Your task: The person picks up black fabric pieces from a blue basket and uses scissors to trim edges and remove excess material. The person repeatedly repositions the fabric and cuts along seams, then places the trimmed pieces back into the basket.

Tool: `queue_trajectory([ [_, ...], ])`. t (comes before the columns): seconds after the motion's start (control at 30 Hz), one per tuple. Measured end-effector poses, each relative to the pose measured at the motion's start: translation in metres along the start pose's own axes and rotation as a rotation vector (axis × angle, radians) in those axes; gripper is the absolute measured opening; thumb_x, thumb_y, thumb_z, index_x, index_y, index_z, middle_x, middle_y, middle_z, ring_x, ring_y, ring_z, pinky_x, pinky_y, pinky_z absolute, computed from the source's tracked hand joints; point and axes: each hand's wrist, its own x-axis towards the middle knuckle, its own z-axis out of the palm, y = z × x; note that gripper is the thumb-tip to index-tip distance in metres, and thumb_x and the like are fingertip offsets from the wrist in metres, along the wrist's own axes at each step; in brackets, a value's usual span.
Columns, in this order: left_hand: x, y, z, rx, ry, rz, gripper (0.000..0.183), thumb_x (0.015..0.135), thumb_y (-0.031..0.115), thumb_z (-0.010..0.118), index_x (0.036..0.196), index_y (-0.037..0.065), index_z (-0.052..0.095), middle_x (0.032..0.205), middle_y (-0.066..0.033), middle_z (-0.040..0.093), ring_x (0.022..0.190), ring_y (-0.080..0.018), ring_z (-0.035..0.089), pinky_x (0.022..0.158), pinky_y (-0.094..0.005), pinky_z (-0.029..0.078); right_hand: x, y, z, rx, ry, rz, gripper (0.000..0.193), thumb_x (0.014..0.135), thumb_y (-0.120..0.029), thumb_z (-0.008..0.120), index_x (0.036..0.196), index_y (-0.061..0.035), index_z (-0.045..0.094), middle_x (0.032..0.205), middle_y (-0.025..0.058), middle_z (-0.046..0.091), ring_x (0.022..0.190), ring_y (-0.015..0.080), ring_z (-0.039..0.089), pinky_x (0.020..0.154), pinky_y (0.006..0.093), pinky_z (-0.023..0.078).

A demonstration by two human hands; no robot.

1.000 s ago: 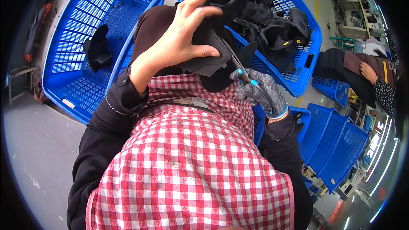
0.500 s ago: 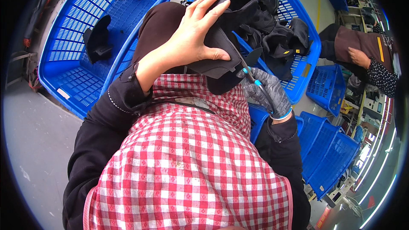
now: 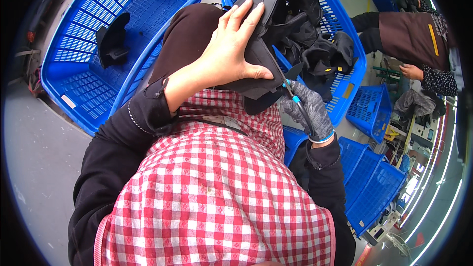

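Observation:
My left hand [image 3: 229, 49] lies with fingers spread and thumb out on a black padded fabric piece [image 3: 268, 61], pressing it against my thigh. Stitching runs along the edge of this piece. My right hand [image 3: 319, 111], in a grey knit glove, is closed around scissors [image 3: 297, 100] with black handles and teal bands. The scissors meet the right edge of the fabric piece, close to my left thumb. One dark blade tip shows beyond that edge; the rest of the blades is partly hidden.
A blue basket [image 3: 355, 81] at the upper right holds several black fabric pieces [image 3: 320, 51]. The large blue basket [image 3: 64, 76] on the left contains a black piece [image 3: 112, 42]. Further right are a smaller blue basket [image 3: 369, 113], stacked blue crates [image 3: 367, 180] and another person [image 3: 409, 34].
The head view has shifted slightly. My left hand still presses the fabric piece, and the scissors stay at its edge. The other person's hand has moved, and grey cloth now shows below it.

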Motion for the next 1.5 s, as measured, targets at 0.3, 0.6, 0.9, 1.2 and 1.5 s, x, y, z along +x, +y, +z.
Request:
queue_trajectory([
  [0.3,-0.002,0.003,-0.003,0.025,-0.003,-0.02,0.133,0.061,0.059,0.092,0.163,0.012,0.021,0.165,-0.0232,0.019,0.15,-0.049,0.02,0.12,-0.06,0.028,0.002,-0.003,0.01,0.127,0.0,0.046,0.057,0.092,-0.036,0.079,0.135,-0.0022,0.064,0.102,0.0142,0.074,0.087,0.0196,0.069,0.08,0.0345,0.055],
  [0.6,-0.003,0.003,0.004,-0.056,-0.006,-0.008,0.137,0.06,0.059,0.093,0.163,0.008,0.019,0.166,-0.023,0.019,0.151,-0.0489,0.018,0.121,-0.0606,0.027,0.003,-0.017,0.003,0.031,-0.057,0.23,0.061,0.089,-0.04,0.08,0.134,-0.0024,0.065,0.104,0.0158,0.074,0.088,0.0215,0.071,0.08,0.0344,0.055],
  [0.9,-0.006,0.005,-0.001,0.007,-0.02,-0.014,0.139,0.06,0.062,0.092,0.164,0.007,0.016,0.167,-0.0221,0.015,0.152,-0.0452,0.019,0.124,-0.0557,0.025,0.01,-0.013,0.017,-0.124,0.087,-0.04,0.058,0.084,-0.033,0.085,0.13,-0.0023,0.067,0.111,0.0201,0.074,0.099,0.0335,0.073,0.085,0.0378,0.057],
  [1.2,-0.008,0.004,0.003,0.005,-0.03,0.001,0.139,0.061,0.062,0.092,0.164,0.008,0.017,0.167,-0.0213,0.015,0.152,-0.0449,0.019,0.124,-0.0562,0.025,0.012,-0.006,0.019,-0.275,0.159,-0.184,0.059,0.081,-0.033,0.087,0.127,-0.001,0.068,0.107,0.0202,0.074,0.094,0.0313,0.074,0.082,0.0366,0.057],
  [1.5,0.002,0.0,0.013,-0.045,0.0,0.013,0.134,0.062,0.06,0.092,0.163,0.009,0.021,0.166,-0.0212,0.018,0.151,-0.0475,0.019,0.12,-0.0614,0.027,0.012,-0.002,0.003,0.143,0.277,0.24,0.043,0.091,-0.034,0.08,0.121,-0.0061,0.066,0.095,0.005,0.071,0.079,0.0139,0.067,0.071,0.0295,0.055],
])
